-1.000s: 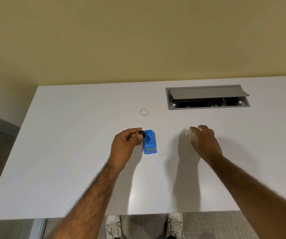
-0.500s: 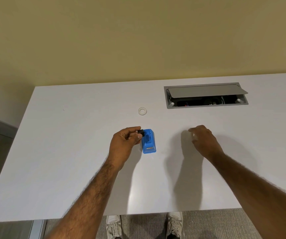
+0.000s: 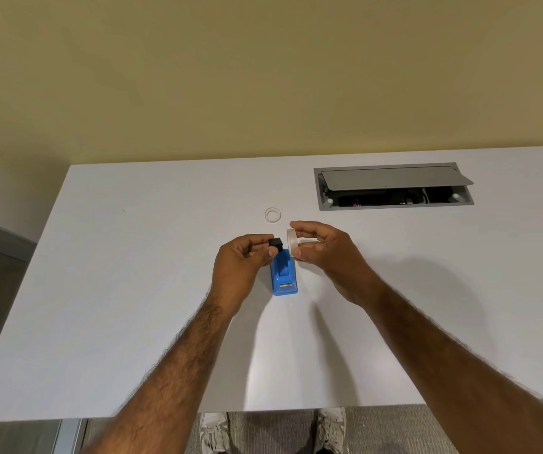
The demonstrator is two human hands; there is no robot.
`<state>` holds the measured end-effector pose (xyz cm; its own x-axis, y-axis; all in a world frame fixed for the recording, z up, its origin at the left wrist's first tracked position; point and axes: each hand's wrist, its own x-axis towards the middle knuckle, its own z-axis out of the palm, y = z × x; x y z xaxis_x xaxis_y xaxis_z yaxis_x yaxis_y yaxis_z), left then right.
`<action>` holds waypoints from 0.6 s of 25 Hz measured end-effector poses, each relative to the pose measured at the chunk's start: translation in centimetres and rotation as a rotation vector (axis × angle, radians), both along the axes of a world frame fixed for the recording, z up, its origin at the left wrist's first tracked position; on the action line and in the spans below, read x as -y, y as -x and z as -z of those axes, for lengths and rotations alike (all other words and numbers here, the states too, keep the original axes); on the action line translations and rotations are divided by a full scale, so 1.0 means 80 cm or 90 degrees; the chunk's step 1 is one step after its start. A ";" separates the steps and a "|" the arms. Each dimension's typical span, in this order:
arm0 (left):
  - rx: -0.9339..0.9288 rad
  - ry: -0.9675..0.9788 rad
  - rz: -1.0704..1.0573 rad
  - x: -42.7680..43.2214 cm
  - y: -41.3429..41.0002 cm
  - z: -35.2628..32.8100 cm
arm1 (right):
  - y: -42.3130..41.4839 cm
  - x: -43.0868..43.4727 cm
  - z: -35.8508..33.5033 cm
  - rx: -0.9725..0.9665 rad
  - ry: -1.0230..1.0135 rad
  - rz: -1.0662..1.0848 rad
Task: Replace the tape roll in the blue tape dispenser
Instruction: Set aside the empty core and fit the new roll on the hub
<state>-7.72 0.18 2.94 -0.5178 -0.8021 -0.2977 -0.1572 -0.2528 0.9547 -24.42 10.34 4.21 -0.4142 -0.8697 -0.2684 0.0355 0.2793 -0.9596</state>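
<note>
Your left hand (image 3: 240,263) pinches a small black plastic spool hub (image 3: 276,243) between thumb and fingertips, while your right hand (image 3: 324,249) grips a clear tape roll (image 3: 291,245) on edge, just beside the hub. The blue plastic tape dispenser (image 3: 283,276) sits on the white surface (image 3: 132,290) between and below your hands. An empty white ring core (image 3: 272,214) lies just beyond them.

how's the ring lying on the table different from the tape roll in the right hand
The ring lies flat on the white table, untouched; the tape roll is pinched on edge in the right hand, above the blue dispenser. The ring looks thin with a wide hole, like a bare core; the tape roll looks thicker. The ring sits farther from the person. Both are round and pale.
</note>
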 end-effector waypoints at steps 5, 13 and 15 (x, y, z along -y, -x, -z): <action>0.011 0.024 0.005 -0.001 0.002 -0.004 | -0.012 0.007 0.002 0.005 0.007 -0.010; 0.026 0.053 0.019 0.001 -0.001 -0.009 | -0.014 0.007 0.000 0.023 0.022 -0.021; 0.026 0.058 0.016 -0.001 0.000 -0.010 | -0.015 0.006 0.001 0.025 0.030 -0.022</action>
